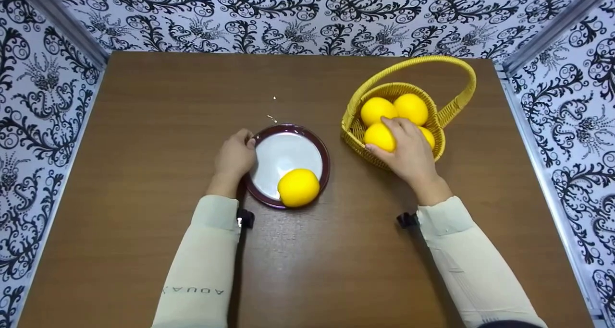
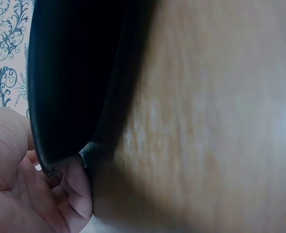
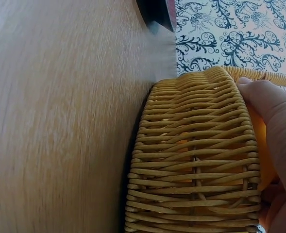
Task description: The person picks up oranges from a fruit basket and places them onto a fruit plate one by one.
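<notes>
My left hand grips the left rim of a white plate with a dark red-brown border. In the left wrist view, the fingers curl under the plate's dark underside. One round yellow fruit lies on the plate near its front rim. To the right, my right hand reaches into a yellow wicker basket and holds a round yellow fruit between thumb and fingers. Several similar fruits sit around it, one partly hidden by the hand. The right wrist view shows the thumb inside the basket's woven side.
The basket's tall arched handle rises at the back and right. Small pale crumbs lie on the brown table behind the plate. Patterned panels stand along the back and sides.
</notes>
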`<state>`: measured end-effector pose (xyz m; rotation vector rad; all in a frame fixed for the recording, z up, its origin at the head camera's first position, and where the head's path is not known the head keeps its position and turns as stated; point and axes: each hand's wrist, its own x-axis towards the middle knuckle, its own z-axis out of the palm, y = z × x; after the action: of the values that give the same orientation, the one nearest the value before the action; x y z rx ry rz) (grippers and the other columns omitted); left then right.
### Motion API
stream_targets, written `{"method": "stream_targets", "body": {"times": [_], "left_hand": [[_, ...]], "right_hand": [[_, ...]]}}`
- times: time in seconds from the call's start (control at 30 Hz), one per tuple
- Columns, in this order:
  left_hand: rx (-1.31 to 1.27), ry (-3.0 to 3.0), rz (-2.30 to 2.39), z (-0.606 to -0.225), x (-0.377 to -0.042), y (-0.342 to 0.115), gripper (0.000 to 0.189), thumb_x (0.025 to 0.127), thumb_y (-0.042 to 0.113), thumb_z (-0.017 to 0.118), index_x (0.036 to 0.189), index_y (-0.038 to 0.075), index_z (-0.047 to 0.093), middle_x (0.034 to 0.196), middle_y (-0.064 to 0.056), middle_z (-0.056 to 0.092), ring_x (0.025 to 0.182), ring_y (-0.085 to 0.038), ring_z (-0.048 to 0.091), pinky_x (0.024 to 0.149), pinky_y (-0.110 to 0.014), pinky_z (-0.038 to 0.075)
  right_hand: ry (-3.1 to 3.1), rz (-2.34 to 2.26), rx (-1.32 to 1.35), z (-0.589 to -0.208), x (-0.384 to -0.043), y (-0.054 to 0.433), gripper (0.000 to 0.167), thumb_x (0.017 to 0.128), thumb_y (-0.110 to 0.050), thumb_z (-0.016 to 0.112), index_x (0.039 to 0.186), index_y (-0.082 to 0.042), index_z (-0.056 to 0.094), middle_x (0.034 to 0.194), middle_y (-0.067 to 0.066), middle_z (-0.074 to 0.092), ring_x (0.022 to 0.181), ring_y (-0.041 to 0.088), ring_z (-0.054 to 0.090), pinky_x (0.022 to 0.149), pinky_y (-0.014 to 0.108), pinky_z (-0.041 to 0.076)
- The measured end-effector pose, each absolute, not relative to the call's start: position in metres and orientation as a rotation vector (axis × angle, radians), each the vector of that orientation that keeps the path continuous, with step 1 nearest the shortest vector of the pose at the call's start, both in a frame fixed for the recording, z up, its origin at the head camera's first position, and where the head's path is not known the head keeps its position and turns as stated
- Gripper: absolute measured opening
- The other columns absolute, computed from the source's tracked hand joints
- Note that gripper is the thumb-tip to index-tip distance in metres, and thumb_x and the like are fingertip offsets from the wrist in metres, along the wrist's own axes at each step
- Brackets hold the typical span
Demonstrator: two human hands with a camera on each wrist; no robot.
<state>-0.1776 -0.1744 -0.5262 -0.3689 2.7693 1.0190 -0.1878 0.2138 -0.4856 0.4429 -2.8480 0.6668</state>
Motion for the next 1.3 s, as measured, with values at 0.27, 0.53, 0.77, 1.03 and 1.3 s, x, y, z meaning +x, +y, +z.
{"method": "stream_targets", "body": {"times": [0.27,0.53,0.77,1.03,1.3], "left_hand": [[-0.377,2.752,1.035,-0.524,-0.177,-0.173,0.022,0.109,0.028,0.046,0.117,0.014,0.061,0.117,-0.015,0.069,0.108,-0.036,0.063,0.093,-0.055,0.049],[-0.375,2.746,1.022,-0.525,-0.176,-0.173,0.023,0.109,0.029,0.045,0.118,0.014,0.061,0.115,-0.014,0.069,0.103,-0.034,0.063,0.089,-0.053,0.050],[-0.356,2.759,1.011,-0.527,-0.177,-0.174,0.022,0.109,0.029,0.046,0.115,0.014,0.060,0.112,-0.014,0.071,0.099,-0.034,0.064,0.085,-0.053,0.050],[-0.355,2.750,1.025,-0.527,-0.178,-0.175,0.023,0.109,0.029,0.046,0.117,0.014,0.061,0.117,-0.015,0.071,0.108,-0.036,0.066,0.092,-0.056,0.050],[-0.358,2.748,1.012,-0.524,-0.177,-0.175,0.023,0.109,0.030,0.045,0.117,0.015,0.060,0.117,-0.015,0.070,0.109,-0.037,0.066,0.093,-0.057,0.050]], "right_hand": [[-2.825,0.692,0.458,-0.484,-0.187,0.213,0.073,0.085,-0.045,0.086,0.144,-0.010,0.060,0.134,0.021,0.059,0.123,0.041,0.055,0.105,0.058,0.043],[-2.768,0.670,0.476,-0.483,-0.185,0.213,0.074,0.083,-0.045,0.087,0.142,-0.008,0.062,0.133,0.020,0.061,0.122,0.040,0.056,0.105,0.057,0.045],[-2.730,0.666,0.487,-0.478,-0.184,0.212,0.074,0.081,-0.043,0.089,0.140,-0.007,0.063,0.131,0.021,0.062,0.122,0.040,0.057,0.104,0.056,0.047],[-2.705,0.663,0.499,-0.471,-0.181,0.209,0.072,0.082,-0.044,0.088,0.139,-0.007,0.064,0.131,0.021,0.062,0.120,0.040,0.058,0.101,0.057,0.050],[-2.654,0.647,0.543,-0.466,-0.177,0.202,0.073,0.081,-0.045,0.089,0.137,-0.006,0.065,0.129,0.022,0.063,0.118,0.041,0.059,0.101,0.057,0.050]]}}
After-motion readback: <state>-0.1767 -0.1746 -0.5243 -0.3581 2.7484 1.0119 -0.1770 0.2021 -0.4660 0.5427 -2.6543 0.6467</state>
